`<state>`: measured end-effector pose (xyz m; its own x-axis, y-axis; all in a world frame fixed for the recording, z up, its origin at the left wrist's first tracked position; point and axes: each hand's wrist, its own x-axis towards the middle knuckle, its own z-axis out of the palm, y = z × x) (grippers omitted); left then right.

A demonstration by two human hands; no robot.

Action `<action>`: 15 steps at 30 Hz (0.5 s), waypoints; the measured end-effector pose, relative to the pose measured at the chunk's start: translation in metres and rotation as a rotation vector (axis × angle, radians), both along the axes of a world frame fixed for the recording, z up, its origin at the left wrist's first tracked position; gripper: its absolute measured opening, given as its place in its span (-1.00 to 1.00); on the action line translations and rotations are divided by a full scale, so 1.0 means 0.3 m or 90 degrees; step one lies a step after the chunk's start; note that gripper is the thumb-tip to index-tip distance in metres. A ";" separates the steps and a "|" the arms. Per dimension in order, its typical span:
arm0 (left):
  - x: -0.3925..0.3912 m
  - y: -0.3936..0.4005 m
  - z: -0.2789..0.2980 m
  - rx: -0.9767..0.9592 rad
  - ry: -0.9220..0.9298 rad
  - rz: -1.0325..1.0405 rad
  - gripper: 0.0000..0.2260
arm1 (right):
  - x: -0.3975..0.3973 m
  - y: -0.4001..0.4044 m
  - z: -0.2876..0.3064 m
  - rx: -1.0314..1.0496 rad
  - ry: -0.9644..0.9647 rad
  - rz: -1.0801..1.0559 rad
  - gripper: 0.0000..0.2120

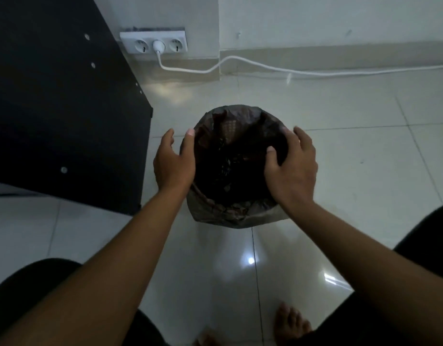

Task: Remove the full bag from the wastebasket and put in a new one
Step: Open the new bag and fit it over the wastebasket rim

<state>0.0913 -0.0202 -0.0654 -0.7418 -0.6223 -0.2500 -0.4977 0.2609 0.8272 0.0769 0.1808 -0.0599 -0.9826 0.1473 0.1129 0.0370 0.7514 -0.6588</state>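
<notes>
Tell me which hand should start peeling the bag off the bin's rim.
Probably the right hand: its thumb already lies over the bag at the bin's right edge, fingers curled outside. The left hand is open beside the left edge, only its thumb near the plastic, no grip yet.

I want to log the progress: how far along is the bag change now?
Nothing looks finished. The dark plastic bag still lines the wastebasket, full of trash. Left hand and right hand are open at opposite sides of its rim. Lifting it out and fitting a new bag remain; no new bag is visible.
</notes>
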 end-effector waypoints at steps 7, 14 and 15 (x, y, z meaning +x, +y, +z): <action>0.044 0.077 -0.057 0.009 0.043 0.043 -0.65 | 0.047 -0.033 -0.041 -0.207 -0.068 -0.110 -0.47; 0.029 0.077 -0.078 0.019 0.078 0.135 -0.67 | 0.025 -0.065 -0.049 -0.381 -0.069 -0.203 -0.53; 0.022 0.066 -0.081 0.021 0.078 0.139 -0.67 | 0.019 -0.070 -0.048 -0.393 -0.072 -0.192 -0.54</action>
